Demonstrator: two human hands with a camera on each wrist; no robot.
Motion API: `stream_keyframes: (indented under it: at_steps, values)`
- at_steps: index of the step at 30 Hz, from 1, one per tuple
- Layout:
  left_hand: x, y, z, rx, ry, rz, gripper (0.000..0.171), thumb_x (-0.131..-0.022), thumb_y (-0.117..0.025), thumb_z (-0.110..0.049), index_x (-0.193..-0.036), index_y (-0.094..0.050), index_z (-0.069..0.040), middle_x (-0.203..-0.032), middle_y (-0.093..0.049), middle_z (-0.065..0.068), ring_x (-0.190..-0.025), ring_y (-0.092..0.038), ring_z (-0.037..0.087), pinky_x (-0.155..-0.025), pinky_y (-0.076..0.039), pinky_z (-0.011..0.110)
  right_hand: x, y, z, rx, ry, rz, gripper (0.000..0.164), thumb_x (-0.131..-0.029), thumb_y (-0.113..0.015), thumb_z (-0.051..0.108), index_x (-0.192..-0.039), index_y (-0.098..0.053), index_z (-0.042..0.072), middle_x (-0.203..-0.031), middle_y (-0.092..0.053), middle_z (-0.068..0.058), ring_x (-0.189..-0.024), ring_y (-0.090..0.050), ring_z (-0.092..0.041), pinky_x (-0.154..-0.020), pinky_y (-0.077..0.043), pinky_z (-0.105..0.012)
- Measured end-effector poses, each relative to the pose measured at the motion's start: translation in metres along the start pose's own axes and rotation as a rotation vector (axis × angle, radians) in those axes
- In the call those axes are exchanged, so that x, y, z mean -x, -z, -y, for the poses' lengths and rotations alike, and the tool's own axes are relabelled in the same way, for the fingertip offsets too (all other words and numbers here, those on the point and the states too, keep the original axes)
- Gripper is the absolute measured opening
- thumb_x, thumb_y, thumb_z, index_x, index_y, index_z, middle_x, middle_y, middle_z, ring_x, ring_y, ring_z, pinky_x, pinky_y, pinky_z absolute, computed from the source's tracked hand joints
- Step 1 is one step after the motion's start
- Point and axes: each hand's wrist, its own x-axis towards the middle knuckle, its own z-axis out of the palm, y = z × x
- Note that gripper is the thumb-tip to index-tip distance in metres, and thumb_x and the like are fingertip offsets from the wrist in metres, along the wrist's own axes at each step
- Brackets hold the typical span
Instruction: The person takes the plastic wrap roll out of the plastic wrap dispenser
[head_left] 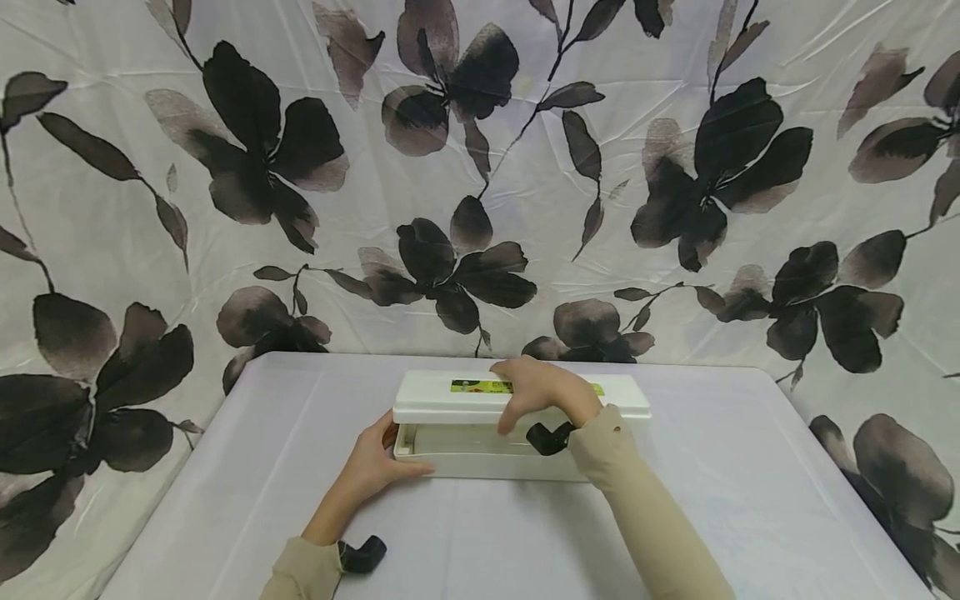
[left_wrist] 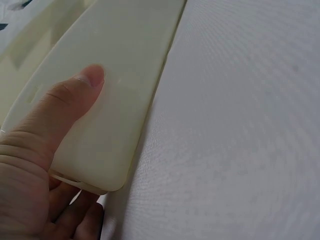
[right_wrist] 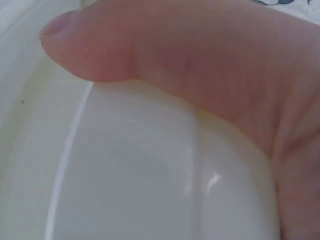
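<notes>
A long white plastic box [head_left: 487, 468] lies lengthwise on the table, its white lid [head_left: 427, 402] raised along the front. Through the gap a pale, whitish interior [head_left: 465, 439] shows. The lid's top bears a green and yellow label [head_left: 477, 387], partly covered by my right hand [head_left: 546, 390]. That hand grips the lid with fingers over the top and thumb [right_wrist: 90, 50] bent over the front edge. At the box's left end, my left hand [head_left: 369, 460] holds the base. Its thumb [left_wrist: 75, 95] lies along the front wall while the other fingers curl around the end.
The table [head_left: 712, 500] is covered with a plain white cloth. Behind it hangs a white curtain [head_left: 570, 200] printed with dark flowers. Black wrist devices [head_left: 364, 555] sit at both beige sleeves.
</notes>
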Motion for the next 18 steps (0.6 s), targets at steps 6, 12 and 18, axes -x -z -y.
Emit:
stream_keyframes:
  at_steps: [6, 12, 18]
  values:
    - [0.000, 0.000, -0.001, -0.018, 0.006, -0.003, 0.108, -0.060, -0.098, -0.022, -0.149, -0.039, -0.004, -0.146, -0.048, 0.017, -0.137, -0.043, 0.033, -0.115, -0.032, 0.044, 0.004, 0.009, 0.003, 0.000, 0.006, -0.027, 0.069, -0.061, -0.087, 0.025, -0.123, -0.063, 0.009, -0.105, -0.064, 0.002, -0.090, -0.058, -0.015, -0.083, -0.052, -0.034]
    - [0.001, 0.001, -0.002, -0.024, 0.025, -0.003, 0.112, -0.059, -0.098, -0.027, -0.151, -0.037, -0.007, -0.149, -0.046, 0.016, -0.138, -0.041, 0.032, -0.115, -0.032, 0.042, 0.008, 0.015, 0.007, 0.036, -0.001, -0.070, 0.060, -0.059, -0.088, 0.027, -0.113, -0.064, 0.017, -0.095, -0.062, 0.007, -0.084, -0.057, -0.013, -0.075, -0.051, -0.032]
    - [0.000, 0.000, -0.001, -0.036, 0.016, 0.002, 0.108, -0.060, -0.097, -0.025, -0.149, -0.039, -0.006, -0.147, -0.048, 0.016, -0.137, -0.043, 0.031, -0.114, -0.035, 0.042, 0.017, 0.022, 0.012, 0.093, -0.025, -0.130, 0.063, -0.057, -0.088, 0.032, -0.113, -0.063, 0.018, -0.097, -0.061, 0.007, -0.085, -0.057, -0.015, -0.074, -0.050, -0.035]
